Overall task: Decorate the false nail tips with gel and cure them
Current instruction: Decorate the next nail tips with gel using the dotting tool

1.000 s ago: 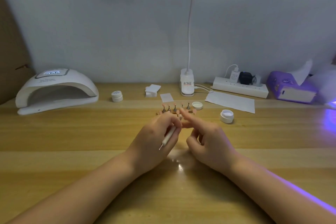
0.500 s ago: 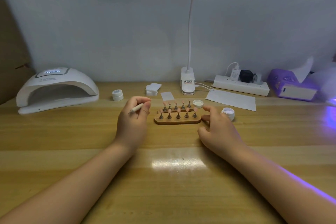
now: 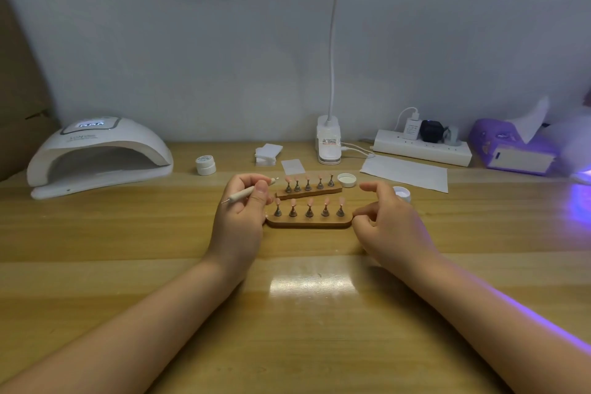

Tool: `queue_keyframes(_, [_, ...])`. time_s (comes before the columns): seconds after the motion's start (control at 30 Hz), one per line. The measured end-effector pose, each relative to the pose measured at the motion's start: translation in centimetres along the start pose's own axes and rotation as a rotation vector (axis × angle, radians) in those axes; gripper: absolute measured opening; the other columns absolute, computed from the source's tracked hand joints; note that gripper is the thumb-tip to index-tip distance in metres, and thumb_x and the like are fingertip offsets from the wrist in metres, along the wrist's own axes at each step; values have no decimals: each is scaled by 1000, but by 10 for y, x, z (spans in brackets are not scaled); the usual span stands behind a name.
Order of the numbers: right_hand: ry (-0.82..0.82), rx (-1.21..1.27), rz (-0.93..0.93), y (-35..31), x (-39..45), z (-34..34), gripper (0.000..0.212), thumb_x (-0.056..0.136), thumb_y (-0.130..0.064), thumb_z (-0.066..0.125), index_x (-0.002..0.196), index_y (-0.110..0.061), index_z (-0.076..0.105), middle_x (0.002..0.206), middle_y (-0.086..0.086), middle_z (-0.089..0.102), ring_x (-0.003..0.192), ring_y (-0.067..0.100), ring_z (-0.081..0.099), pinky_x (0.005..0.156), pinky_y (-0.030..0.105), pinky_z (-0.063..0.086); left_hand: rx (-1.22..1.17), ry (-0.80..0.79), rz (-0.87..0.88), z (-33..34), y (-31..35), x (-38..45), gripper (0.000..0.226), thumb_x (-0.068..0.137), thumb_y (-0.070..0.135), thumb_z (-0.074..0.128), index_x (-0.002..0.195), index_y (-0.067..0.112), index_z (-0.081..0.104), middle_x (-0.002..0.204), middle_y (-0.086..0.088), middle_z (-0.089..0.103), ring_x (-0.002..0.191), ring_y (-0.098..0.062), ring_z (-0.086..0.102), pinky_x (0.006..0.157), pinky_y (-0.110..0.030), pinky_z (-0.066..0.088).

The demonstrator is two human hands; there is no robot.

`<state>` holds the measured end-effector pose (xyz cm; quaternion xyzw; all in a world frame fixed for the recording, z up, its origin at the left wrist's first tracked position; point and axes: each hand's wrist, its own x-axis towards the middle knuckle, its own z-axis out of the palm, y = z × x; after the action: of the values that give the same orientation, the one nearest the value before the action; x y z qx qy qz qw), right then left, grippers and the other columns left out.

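Right now we have two wooden stands near the counter's middle, each carrying five pink nail tips (image 3: 309, 202) on small metal pegs. Our left hand (image 3: 238, 221) pinches a slim dotting pen (image 3: 248, 193) between thumb and fingers, just beside the near stand (image 3: 308, 223). Our right hand (image 3: 388, 222) hovers at that stand's right end, fingers loosely curled, holding nothing. An open gel pot (image 3: 402, 193) sits just behind it. The tips look light, thin and easily knocked off, so we judge it safest to grasp the stand by its ends, never the tips. The curing lamp (image 3: 96, 153) waits at the back left.
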<state>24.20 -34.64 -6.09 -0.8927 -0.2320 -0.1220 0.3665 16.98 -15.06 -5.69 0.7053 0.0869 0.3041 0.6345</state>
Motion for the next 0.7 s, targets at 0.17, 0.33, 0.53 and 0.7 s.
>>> queue_keyframes(0.17, [14, -122, -71, -3, 0, -7, 47, 88, -19, 57, 133, -20, 43, 75, -5, 65, 68, 12, 60, 66, 38, 56, -70, 82, -57, 7, 6, -10, 16, 102, 28, 46, 92, 30, 59, 85, 9, 62, 89, -11, 60, 94, -55, 50])
queue_keyframes(0.33, [156, -198, -138, -1, 9, -26, 40, 86, -24, 58, 124, -12, 51, 70, 2, 61, 66, 21, 59, 61, 39, 54, -79, 84, -65, 11, 8, -13, 17, 102, 27, 45, 92, 29, 59, 85, 4, 59, 90, -14, 58, 95, -57, 49])
queue_keyframes(0.53, [139, -286, 192, 32, 27, -41, 75, 75, -39, 67, 138, -11, 36, 124, 8, 53, 119, 31, 43, 99, 42, 40, -80, 91, -85, 10, 7, -14, 26, 101, 25, 47, 83, 35, 61, 79, 13, 62, 88, -14, 59, 93, -58, 49])
queue_keyframes(0.7, [-28, -189, 328, 53, 31, -30, 91, 80, -44, 68, 148, -12, 16, 132, 10, 53, 130, 34, 33, 100, 40, 36, -33, 74, -47, 11, 7, -15, 24, 102, 27, 46, 85, 36, 61, 82, 13, 63, 93, -16, 60, 88, -46, 52])
